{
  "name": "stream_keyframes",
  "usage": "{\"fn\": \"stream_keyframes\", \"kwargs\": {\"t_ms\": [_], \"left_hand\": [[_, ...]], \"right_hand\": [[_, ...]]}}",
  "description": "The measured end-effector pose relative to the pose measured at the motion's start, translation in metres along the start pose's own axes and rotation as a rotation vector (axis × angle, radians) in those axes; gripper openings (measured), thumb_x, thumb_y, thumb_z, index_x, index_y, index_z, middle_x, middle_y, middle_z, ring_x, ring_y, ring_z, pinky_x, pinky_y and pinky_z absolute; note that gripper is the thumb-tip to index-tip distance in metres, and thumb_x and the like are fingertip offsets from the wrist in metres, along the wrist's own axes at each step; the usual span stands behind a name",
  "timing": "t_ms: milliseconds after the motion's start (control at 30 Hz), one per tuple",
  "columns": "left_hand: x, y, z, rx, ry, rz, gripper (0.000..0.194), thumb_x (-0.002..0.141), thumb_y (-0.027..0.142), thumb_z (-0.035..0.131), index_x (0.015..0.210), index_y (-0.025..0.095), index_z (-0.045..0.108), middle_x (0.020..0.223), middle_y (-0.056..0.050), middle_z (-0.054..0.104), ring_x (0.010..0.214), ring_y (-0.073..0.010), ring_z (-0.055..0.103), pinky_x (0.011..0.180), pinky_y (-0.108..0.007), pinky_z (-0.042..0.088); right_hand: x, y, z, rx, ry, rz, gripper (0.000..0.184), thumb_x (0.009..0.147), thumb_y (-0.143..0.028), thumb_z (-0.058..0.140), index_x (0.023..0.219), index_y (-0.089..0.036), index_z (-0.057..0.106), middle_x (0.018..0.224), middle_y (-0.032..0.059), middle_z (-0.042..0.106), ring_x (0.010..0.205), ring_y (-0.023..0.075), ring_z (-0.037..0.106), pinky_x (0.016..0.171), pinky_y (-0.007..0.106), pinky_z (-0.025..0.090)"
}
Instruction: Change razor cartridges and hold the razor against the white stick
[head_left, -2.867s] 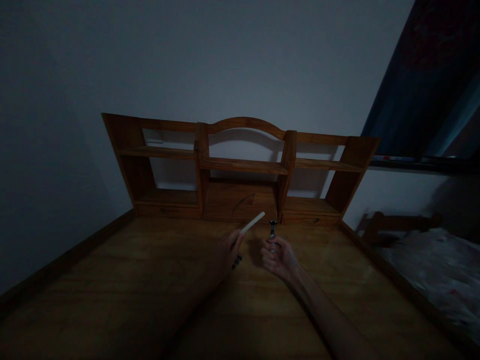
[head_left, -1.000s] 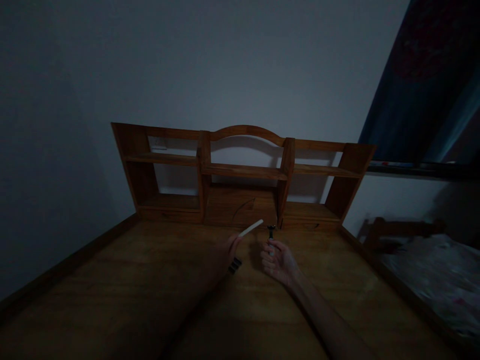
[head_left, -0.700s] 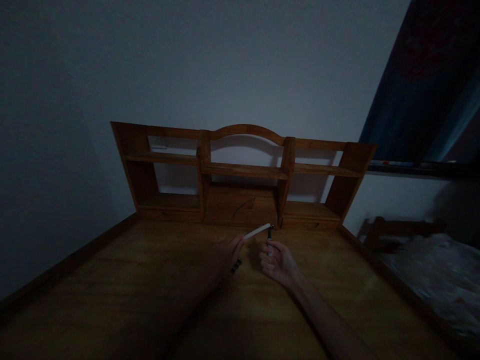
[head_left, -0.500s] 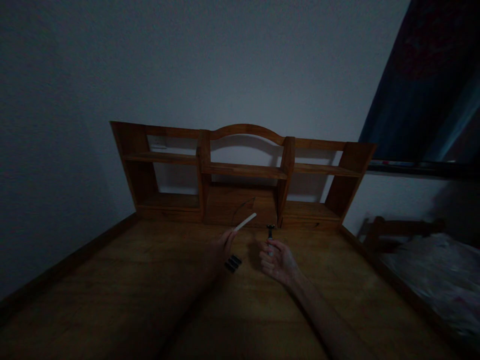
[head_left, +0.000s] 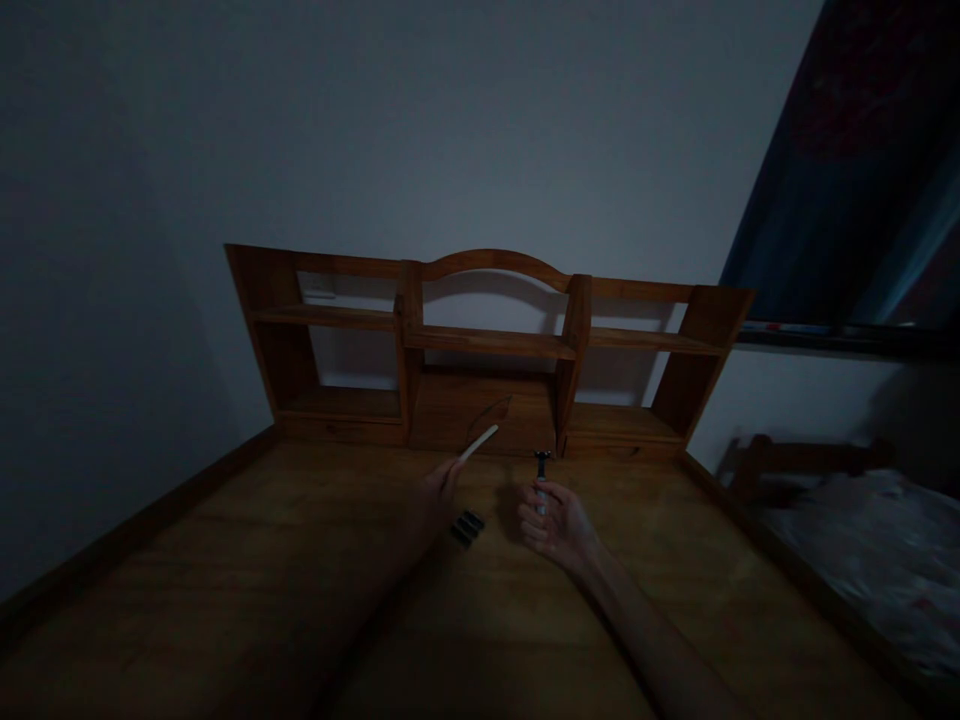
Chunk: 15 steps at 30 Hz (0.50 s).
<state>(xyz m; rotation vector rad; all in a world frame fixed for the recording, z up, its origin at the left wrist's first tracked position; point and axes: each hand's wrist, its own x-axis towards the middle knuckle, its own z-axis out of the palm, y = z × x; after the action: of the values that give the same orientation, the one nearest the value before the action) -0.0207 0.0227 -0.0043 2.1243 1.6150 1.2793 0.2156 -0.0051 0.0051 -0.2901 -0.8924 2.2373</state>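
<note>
On the brown wooden counter (head_left: 495, 630), between the hands, lies a small black ridged object (head_left: 468, 528). Beside it, the right hand (head_left: 559, 522) curls its fingers round a pale-handled, dark T-headed razor (head_left: 541, 468); the left hand (head_left: 429, 505) pinches a slim white stick (head_left: 479, 443). A loose pinch could let the stick slip. The razor's long axis points away, head farthest; the stick's slants away rightward.

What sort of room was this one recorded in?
Probably a bedroom, dimly lit. Past the desk's right side stands what looks like a bed, with a wooden end rail and rumpled pale bedding; a dark curtain hangs above. The wooden desk has a shelf unit along its back.
</note>
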Motion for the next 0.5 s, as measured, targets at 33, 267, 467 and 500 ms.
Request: {"fn": "stream_keyframes", "kwargs": {"t_ms": [33, 267, 467, 500], "left_hand": [[-0.001, 0.001, -0.002, -0.015, 0.005, 0.015, 0.04, 0.097, 0.039, 0.031, 0.119, 0.023, 0.061, 0.103, -0.005, 0.072, 0.087, -0.0174, 0.07, 0.077, -0.028, 0.054], [-0.013, 0.02, 0.011, 0.004, -0.11, 0.132, 0.038, 0.097, 0.041, 0.034, 0.116, 0.025, 0.063, 0.108, -0.003, 0.072, 0.09, -0.0185, 0.069, 0.083, -0.03, 0.053], [-0.001, 0.004, 0.005, -0.069, -0.039, -0.031, 0.038, 0.097, 0.039, 0.035, 0.114, 0.022, 0.064, 0.109, -0.006, 0.072, 0.093, -0.0179, 0.069, 0.086, -0.031, 0.053], [-0.001, 0.005, 0.003, -0.077, -0.037, -0.031, 0.038, 0.097, 0.038, 0.035, 0.117, 0.023, 0.063, 0.112, -0.005, 0.071, 0.095, -0.0177, 0.069, 0.086, -0.03, 0.053]], "right_hand": [[0.0, 0.0, 0.0, 0.003, -0.004, -0.002, 0.027, 0.088, -0.041, 0.044, 0.07, -0.022, 0.036, 0.049, -0.0068, 0.035, 0.039, 0.0092, 0.023, 0.039, 0.023, 0.015], [0.001, 0.001, -0.001, 0.007, -0.019, 0.007, 0.027, 0.088, -0.041, 0.044, 0.07, -0.022, 0.037, 0.049, -0.0067, 0.034, 0.039, 0.0095, 0.023, 0.038, 0.023, 0.016], [0.001, 0.0, -0.001, 0.019, -0.027, -0.006, 0.027, 0.089, -0.04, 0.044, 0.07, -0.022, 0.037, 0.049, -0.0065, 0.035, 0.039, 0.0093, 0.023, 0.038, 0.023, 0.016], [0.001, 0.0, -0.001, 0.022, -0.028, -0.005, 0.027, 0.088, -0.04, 0.044, 0.07, -0.022, 0.037, 0.05, -0.0064, 0.035, 0.039, 0.0094, 0.024, 0.038, 0.023, 0.015]]}}
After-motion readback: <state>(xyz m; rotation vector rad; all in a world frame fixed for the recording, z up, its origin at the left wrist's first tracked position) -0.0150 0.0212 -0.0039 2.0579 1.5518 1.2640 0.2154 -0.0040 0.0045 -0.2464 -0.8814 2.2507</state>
